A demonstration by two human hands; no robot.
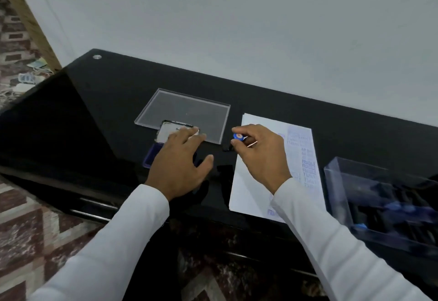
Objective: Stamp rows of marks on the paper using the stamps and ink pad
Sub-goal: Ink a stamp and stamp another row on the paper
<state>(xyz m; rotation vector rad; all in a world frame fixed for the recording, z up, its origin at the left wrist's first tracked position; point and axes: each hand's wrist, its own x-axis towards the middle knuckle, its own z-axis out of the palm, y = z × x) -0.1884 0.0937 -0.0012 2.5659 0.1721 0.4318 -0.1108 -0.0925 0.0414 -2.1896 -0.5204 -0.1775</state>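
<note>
Pinching a blue-capped stamp [237, 136], right hand [263, 156] hovers beside paper [258, 182] reading "FRAGILE".

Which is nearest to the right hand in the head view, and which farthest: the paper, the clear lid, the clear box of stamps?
1. Paper, directly under the right hand.
2. Clear lid, to its left, farther back.
3. Clear box of stamps, at the table's right end.

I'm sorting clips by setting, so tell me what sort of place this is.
Probably a room in a home or small office, with the person at a glossy black desk set against a plain white wall. A patterned tiled floor shows below. It is no workshop: only paper and stamping supplies lie out.
</note>
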